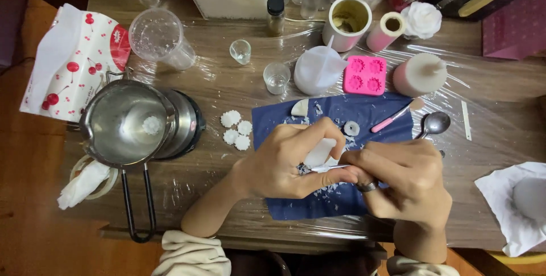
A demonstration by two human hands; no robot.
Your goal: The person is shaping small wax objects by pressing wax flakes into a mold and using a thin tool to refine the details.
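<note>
My left hand (290, 159) is closed around a white wax block (319, 152) over a dark blue sheet (364, 117). My right hand (406, 176), with a ring on one finger, holds a thin blade (330, 168) against the block's underside. White shavings (335, 188) lie scattered on the sheet under both hands. A small white wax flower (351, 128) and a white wax chunk (300, 107) rest on the sheet's far part.
A steel pouring pot (122, 122) with one white flower inside sits left on a small burner. Several white wax flowers (236, 130) lie beside it. Behind are a pink flower mold (365, 75), small glasses, plastic cups, bottles, a spoon (435, 123) and a pink tool (392, 118).
</note>
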